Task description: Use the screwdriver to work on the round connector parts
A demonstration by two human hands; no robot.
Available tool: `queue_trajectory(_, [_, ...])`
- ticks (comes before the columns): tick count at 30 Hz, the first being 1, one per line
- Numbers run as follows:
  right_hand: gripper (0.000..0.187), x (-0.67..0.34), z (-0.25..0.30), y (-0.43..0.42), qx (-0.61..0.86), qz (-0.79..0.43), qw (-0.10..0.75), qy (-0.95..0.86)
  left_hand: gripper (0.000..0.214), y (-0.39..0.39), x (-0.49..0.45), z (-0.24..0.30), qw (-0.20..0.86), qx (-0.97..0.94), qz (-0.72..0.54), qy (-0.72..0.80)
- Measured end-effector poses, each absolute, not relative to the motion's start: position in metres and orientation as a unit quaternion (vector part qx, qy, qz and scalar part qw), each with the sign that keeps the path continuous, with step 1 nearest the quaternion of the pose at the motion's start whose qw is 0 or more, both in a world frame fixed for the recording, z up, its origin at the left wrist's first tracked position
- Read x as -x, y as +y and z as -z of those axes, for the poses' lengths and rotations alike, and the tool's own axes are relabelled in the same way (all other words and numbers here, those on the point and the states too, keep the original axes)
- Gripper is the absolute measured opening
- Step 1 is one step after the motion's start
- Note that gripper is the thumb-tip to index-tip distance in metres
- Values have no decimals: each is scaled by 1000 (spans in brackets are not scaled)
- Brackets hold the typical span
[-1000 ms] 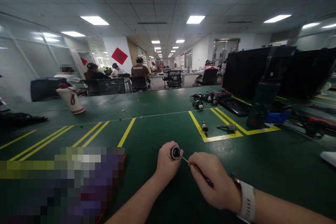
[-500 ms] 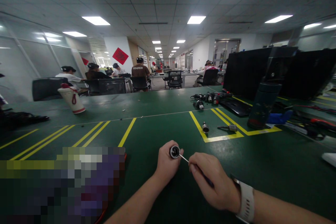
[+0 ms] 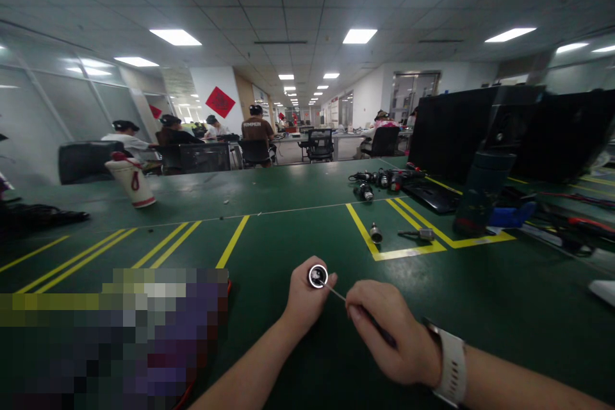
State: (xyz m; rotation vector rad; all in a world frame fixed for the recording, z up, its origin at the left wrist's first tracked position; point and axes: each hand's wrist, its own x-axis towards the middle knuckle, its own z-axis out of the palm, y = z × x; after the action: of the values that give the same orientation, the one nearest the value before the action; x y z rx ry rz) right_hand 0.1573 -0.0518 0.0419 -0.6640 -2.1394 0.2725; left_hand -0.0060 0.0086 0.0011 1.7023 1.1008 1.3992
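My left hand (image 3: 307, 301) is wrapped round a dark cylindrical part (image 3: 311, 282), its bright ring-shaped open end facing up toward me. Inside the opening something pale shows, too small to name. In my right hand (image 3: 384, 327) is a screwdriver (image 3: 337, 295) with a thin metal shaft and a dark handle mostly hidden by the fingers. The shaft slants up and left, and its tip reaches over the ring into the mouth of the cylinder; how deep I cannot tell. A small round metal part (image 3: 375, 234) and a metal part with a shaft (image 3: 417, 233) lie beyond, inside yellow tape.
A blurred-out, pixelated area with a red edge (image 3: 229, 287) covers the left front. Tools with cables (image 3: 377, 180), a black tray (image 3: 430, 195), a dark bottle (image 3: 482, 195) and monitors (image 3: 456, 131) stand right. A white cup (image 3: 132, 182) is at left; people sit farther back.
The cylinder has tilted slightly, so its opening faces me more. The screwdriver tip has gone from the ring's right edge to inside the opening. The right hand has barely shifted.
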Motion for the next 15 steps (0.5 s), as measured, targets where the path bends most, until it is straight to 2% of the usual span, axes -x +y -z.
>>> queue_trajectory(11, [20, -162, -42, -44, 329, -226, 495, -772, 20, 9, 7, -2, 310, -658, -532, 434])
queue_trajectory(15, [15, -160, -43, -38, 337, -235, 540, -734, 20, 7, 5, -3, 296, -652, -532, 452])
